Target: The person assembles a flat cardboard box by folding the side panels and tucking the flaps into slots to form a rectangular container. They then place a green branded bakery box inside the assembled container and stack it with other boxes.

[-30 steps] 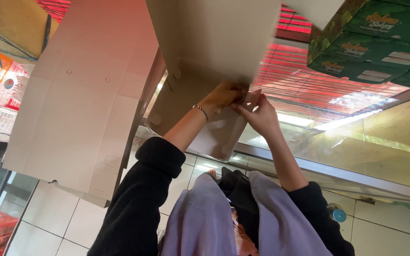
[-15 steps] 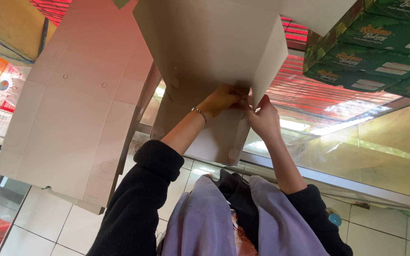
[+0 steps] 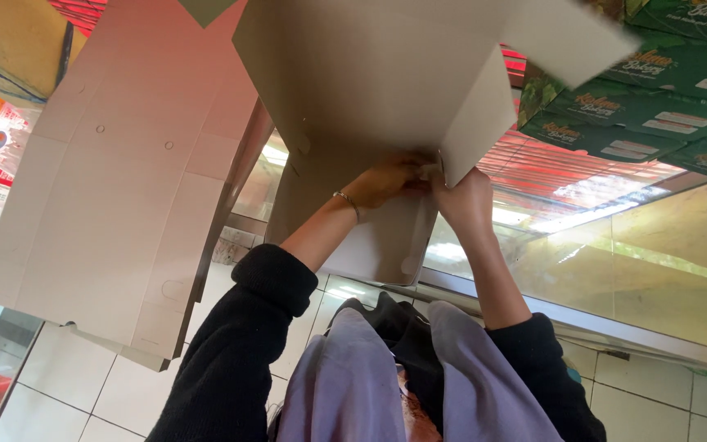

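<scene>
You are gripping a partly folded pale cardboard box (image 3: 386, 74) with both hands at its lower corner, centre of view. Your left hand (image 3: 386, 180), bracelet at the wrist, is clenching a flap; your right hand (image 3: 464, 200) is pinching the side panel's edge. A stack of flat box blanks (image 3: 124, 188) is sitting just left.

The pale flat-cut cardboard box blank (image 3: 386, 90) has been swung further open since a second ago; its right-hand panel is now folded downward along a sharp crease; the left hand (image 3: 382, 180) and right hand (image 3: 466, 200) have been drawn closer together at the folded corner; the green printed cartons (image 3: 656, 90) are now less covered.
</scene>
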